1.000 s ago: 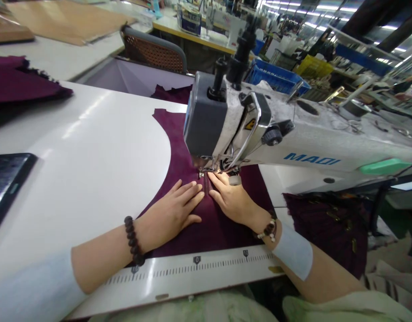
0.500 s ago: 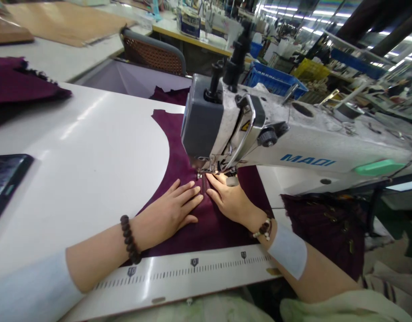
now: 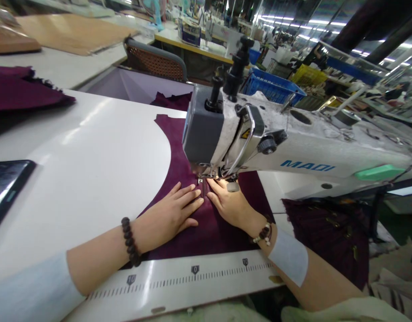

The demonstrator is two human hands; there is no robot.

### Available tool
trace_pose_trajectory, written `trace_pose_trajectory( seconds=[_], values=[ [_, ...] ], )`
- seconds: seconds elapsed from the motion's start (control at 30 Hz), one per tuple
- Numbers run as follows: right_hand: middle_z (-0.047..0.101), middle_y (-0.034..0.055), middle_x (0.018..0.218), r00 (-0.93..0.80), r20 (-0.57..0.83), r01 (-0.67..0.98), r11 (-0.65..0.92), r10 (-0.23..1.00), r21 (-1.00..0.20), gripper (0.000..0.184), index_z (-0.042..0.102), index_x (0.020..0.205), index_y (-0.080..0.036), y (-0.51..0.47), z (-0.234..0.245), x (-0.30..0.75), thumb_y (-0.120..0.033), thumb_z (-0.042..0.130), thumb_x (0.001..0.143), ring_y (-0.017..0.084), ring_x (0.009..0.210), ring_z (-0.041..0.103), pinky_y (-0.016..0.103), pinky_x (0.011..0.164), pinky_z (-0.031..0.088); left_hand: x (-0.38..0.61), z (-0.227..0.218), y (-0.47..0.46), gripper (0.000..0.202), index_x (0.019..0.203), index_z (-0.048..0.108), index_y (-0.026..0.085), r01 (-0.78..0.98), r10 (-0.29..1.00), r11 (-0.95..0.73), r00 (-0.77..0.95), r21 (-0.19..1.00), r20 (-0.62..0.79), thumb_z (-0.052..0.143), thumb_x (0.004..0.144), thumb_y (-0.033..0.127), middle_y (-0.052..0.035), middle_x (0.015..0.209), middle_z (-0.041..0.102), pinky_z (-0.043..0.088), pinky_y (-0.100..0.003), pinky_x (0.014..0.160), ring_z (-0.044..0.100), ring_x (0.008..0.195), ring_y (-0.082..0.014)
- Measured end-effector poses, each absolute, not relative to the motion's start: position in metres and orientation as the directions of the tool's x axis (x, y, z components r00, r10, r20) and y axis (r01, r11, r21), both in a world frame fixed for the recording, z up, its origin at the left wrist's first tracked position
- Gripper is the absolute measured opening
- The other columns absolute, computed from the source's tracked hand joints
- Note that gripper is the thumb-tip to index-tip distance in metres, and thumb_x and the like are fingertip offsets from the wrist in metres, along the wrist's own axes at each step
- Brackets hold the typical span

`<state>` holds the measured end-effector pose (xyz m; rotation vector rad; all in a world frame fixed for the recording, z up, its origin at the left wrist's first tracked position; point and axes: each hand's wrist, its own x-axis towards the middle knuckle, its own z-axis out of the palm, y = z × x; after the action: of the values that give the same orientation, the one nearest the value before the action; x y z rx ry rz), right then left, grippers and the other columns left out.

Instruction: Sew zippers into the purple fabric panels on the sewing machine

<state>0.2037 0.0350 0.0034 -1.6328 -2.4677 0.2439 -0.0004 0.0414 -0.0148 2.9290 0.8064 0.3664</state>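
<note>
A dark purple fabric piece (image 3: 182, 239) lies flat under the head of a sewing machine (image 3: 259, 134). On its left part rests my left hand (image 3: 170, 212), open, palm down, fingertips close to a narrow zipper-like strip (image 3: 204, 188) in the cloth. My right hand (image 3: 232, 201) lies open and flat on the other side of that strip, its fingertips beside the presser foot (image 3: 200, 180) and partly hidden by the machine. The strip runs up to the foot between both hands. The needle itself is too small to make out.
A ruler scale (image 3: 195, 277) runs along the table's front edge. At the left lie a dark phone-like device (image 3: 11, 183) and more purple fabric (image 3: 24, 91). Purple pieces with zipper pulls (image 3: 326, 237) hang at the right. Behind stand a chair (image 3: 155, 58) and a blue crate (image 3: 273, 85).
The whole view has shifted slightly, with the scene sitting a little lower. Both hands keep nearly the same place on the fabric by the presser foot.
</note>
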Motion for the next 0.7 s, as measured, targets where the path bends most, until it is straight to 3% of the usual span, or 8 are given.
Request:
trace_pose_trajectory(
  seconds=[0.27, 0.43, 0.57, 0.7],
  values=[
    [0.058, 0.0086, 0.12, -0.391, 0.04, 0.886, 0.388, 0.919, -0.256, 0.033, 0.056, 0.116, -0.016, 0.047, 0.0, 0.206, -0.027, 0.033, 0.095, 0.02, 0.113, 0.05, 0.04, 0.1, 0.037, 0.001, -0.01, 0.054, 0.039, 0.123, 0.052, 0.012, 0.484, 0.505, -0.863, 0.839, 0.147, 0.201, 0.046, 0.092, 0.034, -0.0162, 0.124, 0.053, 0.034, -0.054, 0.103, 0.043, 0.122, -0.0314],
    [0.062, 0.0076, 0.114, -0.414, 0.0, 0.895, 0.408, 0.91, -0.181, 0.031, 0.063, 0.105, -0.018, 0.055, -0.001, 0.207, -0.026, 0.034, 0.095, 0.021, 0.104, 0.054, 0.04, 0.096, 0.039, 0.002, -0.01, 0.065, 0.039, 0.123, 0.053, 0.012, 0.475, 0.509, -0.857, 0.839, 0.198, 0.193, 0.046, 0.091, 0.033, -0.0164, 0.121, 0.051, 0.033, -0.054, 0.103, 0.043, 0.121, -0.0307],
    [0.064, 0.0079, 0.11, -0.419, -0.053, 0.904, 0.411, 0.907, -0.116, 0.032, 0.064, 0.106, -0.02, 0.061, 0.001, 0.207, -0.025, 0.035, 0.095, 0.022, 0.104, 0.055, 0.042, 0.093, 0.039, 0.002, -0.008, 0.073, 0.039, 0.124, 0.052, 0.013, 0.468, 0.504, -0.858, 0.846, 0.213, 0.175, 0.044, 0.092, 0.034, -0.0157, 0.118, 0.051, 0.033, -0.054, 0.103, 0.042, 0.119, -0.0303],
    [0.066, 0.0076, 0.104, -0.385, -0.059, 0.916, 0.373, 0.921, -0.148, 0.032, 0.066, 0.102, -0.019, 0.066, 0.0, 0.207, -0.025, 0.035, 0.095, 0.021, 0.104, 0.057, 0.037, 0.091, 0.041, 0.002, -0.007, 0.078, 0.039, 0.123, 0.052, 0.013, 0.461, 0.497, -0.862, 0.851, 0.21, 0.17, 0.043, 0.092, 0.034, -0.0152, 0.116, 0.05, 0.032, -0.054, 0.104, 0.042, 0.118, -0.0296]
  ],
)
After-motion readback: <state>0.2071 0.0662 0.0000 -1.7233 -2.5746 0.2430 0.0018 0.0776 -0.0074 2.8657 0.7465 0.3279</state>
